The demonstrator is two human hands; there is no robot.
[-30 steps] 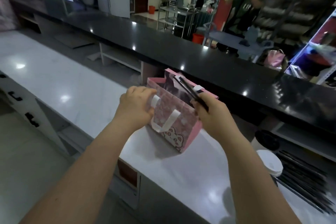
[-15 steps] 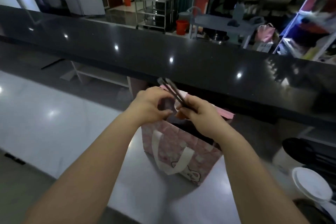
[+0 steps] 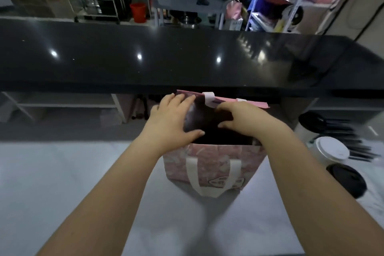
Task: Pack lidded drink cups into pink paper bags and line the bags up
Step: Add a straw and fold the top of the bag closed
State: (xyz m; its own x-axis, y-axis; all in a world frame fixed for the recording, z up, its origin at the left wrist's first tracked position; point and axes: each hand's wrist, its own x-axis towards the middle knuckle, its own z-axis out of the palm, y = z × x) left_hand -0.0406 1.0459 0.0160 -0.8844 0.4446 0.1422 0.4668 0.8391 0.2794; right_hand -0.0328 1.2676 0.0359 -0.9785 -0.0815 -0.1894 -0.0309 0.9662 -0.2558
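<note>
Your paper bag (image 3: 214,160) is pink, with a paler mottled print and a white cartoon figure outlined in dark; its handle (image 3: 192,174) is white. You have a white cup lid (image 3: 330,147) and a black cup lid (image 3: 346,180). The worktop (image 3: 62,172) is pale grey, the counter (image 3: 166,64) glossy black.

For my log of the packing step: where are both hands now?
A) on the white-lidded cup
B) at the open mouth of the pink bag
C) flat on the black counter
B: the left hand and the right hand are both at the top opening of the pink bag, which stands upright on the white counter.
</note>
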